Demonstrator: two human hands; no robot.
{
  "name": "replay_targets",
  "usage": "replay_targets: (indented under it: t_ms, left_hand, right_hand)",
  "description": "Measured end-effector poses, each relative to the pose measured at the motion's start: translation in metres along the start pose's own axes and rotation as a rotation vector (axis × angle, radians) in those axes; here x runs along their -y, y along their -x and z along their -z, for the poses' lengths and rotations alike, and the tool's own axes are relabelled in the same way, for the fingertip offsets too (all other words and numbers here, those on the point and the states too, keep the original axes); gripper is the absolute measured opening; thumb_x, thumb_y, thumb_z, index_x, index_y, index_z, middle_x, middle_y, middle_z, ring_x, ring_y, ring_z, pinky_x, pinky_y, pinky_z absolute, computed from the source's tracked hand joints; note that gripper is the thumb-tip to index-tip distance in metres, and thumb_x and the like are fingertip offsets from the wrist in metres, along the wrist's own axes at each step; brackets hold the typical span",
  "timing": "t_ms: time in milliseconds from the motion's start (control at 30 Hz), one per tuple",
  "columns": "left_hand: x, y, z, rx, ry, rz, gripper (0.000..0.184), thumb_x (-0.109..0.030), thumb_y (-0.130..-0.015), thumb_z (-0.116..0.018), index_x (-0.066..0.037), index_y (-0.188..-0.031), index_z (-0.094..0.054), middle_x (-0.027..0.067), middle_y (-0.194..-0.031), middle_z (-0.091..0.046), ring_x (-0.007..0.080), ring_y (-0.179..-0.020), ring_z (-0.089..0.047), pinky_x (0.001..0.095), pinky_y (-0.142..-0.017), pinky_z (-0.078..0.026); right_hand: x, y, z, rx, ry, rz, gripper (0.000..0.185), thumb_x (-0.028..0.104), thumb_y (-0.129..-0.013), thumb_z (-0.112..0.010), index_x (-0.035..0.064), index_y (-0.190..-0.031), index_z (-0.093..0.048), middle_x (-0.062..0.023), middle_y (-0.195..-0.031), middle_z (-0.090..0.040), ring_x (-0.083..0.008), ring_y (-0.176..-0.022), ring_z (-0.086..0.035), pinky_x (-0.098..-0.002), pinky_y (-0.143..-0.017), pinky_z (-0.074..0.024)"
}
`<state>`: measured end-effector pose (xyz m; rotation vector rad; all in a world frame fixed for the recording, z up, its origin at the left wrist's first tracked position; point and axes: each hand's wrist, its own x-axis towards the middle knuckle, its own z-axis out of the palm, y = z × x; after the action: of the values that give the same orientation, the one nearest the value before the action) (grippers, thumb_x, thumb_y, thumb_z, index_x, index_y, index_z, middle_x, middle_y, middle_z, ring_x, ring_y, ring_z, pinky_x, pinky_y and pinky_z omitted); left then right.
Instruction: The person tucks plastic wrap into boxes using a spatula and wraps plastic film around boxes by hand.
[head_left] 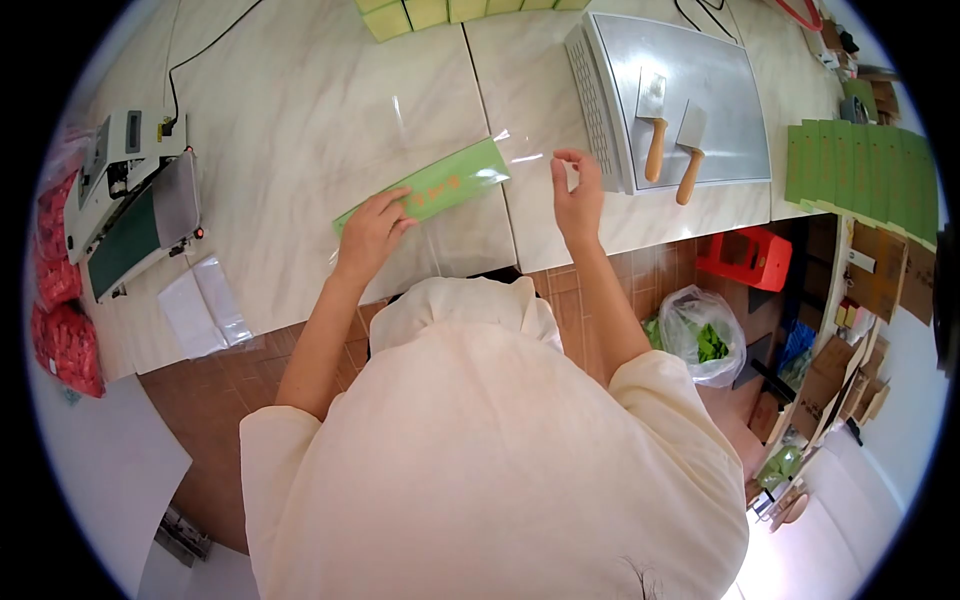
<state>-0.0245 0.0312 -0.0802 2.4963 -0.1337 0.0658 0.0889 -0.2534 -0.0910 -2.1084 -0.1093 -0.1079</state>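
A long green box (450,186) with orange lettering lies slantwise on the marbled table, with shiny clear film around it and loose film at its right end. My left hand (372,232) grips the box near its left end, fingers over the top. To the right of the box my right hand (578,205) is raised, thumb and forefinger curled toward each other. A thin shiny strip of film (527,158) shows between the box and those fingertips. Whether the fingers pinch any film is too small to tell.
On the right, two wooden-handled scrapers (655,150) lie on a metal-topped machine (720,90). A sealing machine (140,200) stands at left, near a stack of clear bags (203,308). Green boxes (860,165) stand far right; a red stool (745,258) is below the table.
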Motion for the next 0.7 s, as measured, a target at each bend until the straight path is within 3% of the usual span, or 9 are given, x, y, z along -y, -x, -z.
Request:
replay_targets:
  t_ms: [33, 100, 233, 300, 333, 367, 433, 467, 700]
  left_hand:
    - [0.000, 0.000, -0.001, -0.006, 0.005, 0.011, 0.018, -0.012, -0.078, -0.073, -0.003, -0.079, -0.058, 0.0072, -0.119, -0.064, 0.0280, -0.098, -0.062, 0.0368, -0.080, -0.052]
    - [0.000, 0.001, -0.001, -0.026, 0.000, -0.003, 0.018, -0.011, -0.078, -0.073, -0.002, -0.080, -0.057, 0.0075, -0.118, -0.065, 0.0282, -0.097, -0.062, 0.0368, -0.079, -0.052]
    - [-0.002, 0.002, -0.001, -0.062, 0.000, -0.010, 0.018, -0.010, -0.079, -0.072, -0.002, -0.080, -0.057, 0.0079, -0.116, -0.065, 0.0280, -0.095, -0.063, 0.0364, -0.078, -0.053]
    - [-0.002, 0.003, -0.003, -0.081, -0.016, -0.010, 0.017, -0.010, -0.080, -0.072, -0.002, -0.081, -0.057, 0.0075, -0.116, -0.066, 0.0278, -0.094, -0.063, 0.0362, -0.078, -0.053]
    - [-0.002, 0.004, -0.005, -0.096, -0.029, -0.016, 0.015, -0.010, -0.080, -0.071, -0.002, -0.081, -0.058, 0.0071, -0.116, -0.066, 0.0276, -0.094, -0.063, 0.0359, -0.077, -0.052]
    - [-0.004, 0.004, -0.006, -0.103, -0.032, -0.009, 0.015, -0.010, -0.080, -0.071, -0.002, -0.081, -0.058, 0.0071, -0.116, -0.066, 0.0276, -0.094, -0.063, 0.0359, -0.077, -0.052]
    - [-0.007, 0.007, -0.008, -0.083, -0.035, 0.045, 0.014, -0.010, -0.081, -0.071, -0.003, -0.083, -0.059, 0.0060, -0.117, -0.066, 0.0260, -0.097, -0.064, 0.0346, -0.078, -0.053]
    - [-0.006, 0.010, -0.011, -0.094, -0.045, 0.062, 0.014, -0.010, -0.081, -0.071, -0.003, -0.083, -0.059, 0.0060, -0.117, -0.066, 0.0260, -0.097, -0.064, 0.0346, -0.078, -0.053]
    - [0.000, 0.018, -0.024, -0.186, -0.003, 0.085, 0.018, -0.012, -0.082, -0.070, -0.005, -0.098, -0.064, 0.0056, -0.115, -0.066, 0.0231, -0.104, -0.064, 0.0334, -0.083, -0.054]
  right_hand:
    - [0.006, -0.002, -0.003, 0.003, 0.002, 0.002, 0.020, 0.008, -0.085, -0.068, 0.0050, -0.104, -0.063, -0.0105, -0.105, -0.065, -0.0303, -0.101, -0.059, -0.0382, -0.086, -0.0461]
    - [0.018, -0.005, -0.011, 0.075, 0.106, 0.476, 0.037, 0.010, -0.082, -0.069, 0.0061, -0.117, -0.057, -0.0135, -0.118, -0.060, -0.0336, -0.109, -0.055, -0.0428, -0.093, -0.0426]
    - [0.035, -0.008, -0.028, 0.331, 0.298, 0.676, 0.054, 0.015, -0.078, -0.071, 0.0056, -0.127, -0.051, -0.0166, -0.125, -0.054, -0.0357, -0.115, -0.050, -0.0459, -0.099, -0.0384]
    - [0.014, -0.017, -0.043, 0.101, 0.254, 0.438, 0.054, 0.015, -0.082, -0.070, 0.0012, -0.130, -0.048, -0.0192, -0.127, -0.053, -0.0354, -0.117, -0.050, -0.0438, -0.100, -0.0388]
    - [-0.001, -0.021, -0.053, -0.017, 0.218, 0.239, 0.055, 0.026, -0.084, -0.072, 0.0003, -0.129, -0.051, -0.0176, -0.125, -0.057, -0.0312, -0.115, -0.053, -0.0420, -0.100, -0.0389]
    - [-0.009, -0.029, -0.055, -0.011, 0.215, 0.246, 0.055, 0.026, -0.084, -0.072, 0.0003, -0.129, -0.051, -0.0176, -0.125, -0.057, -0.0312, -0.115, -0.053, -0.0420, -0.100, -0.0389]
    - [-0.021, -0.044, -0.053, 0.374, -0.275, -0.605, 0.062, 0.036, -0.083, -0.074, -0.0041, -0.125, -0.054, -0.0139, -0.114, -0.063, -0.0241, -0.102, -0.061, -0.0383, -0.096, -0.0420]
    - [-0.004, -0.044, -0.046, 0.467, -0.290, -0.661, 0.057, 0.043, -0.081, -0.076, -0.0035, -0.111, -0.065, -0.0093, -0.098, -0.069, -0.0178, -0.087, -0.064, -0.0329, -0.086, -0.0463]
    - [-0.015, -0.033, -0.057, 0.393, -0.232, -0.529, 0.033, 0.032, -0.083, -0.077, 0.0005, -0.092, -0.072, -0.0043, -0.087, -0.070, -0.0109, -0.083, -0.060, -0.0257, -0.078, -0.0454]
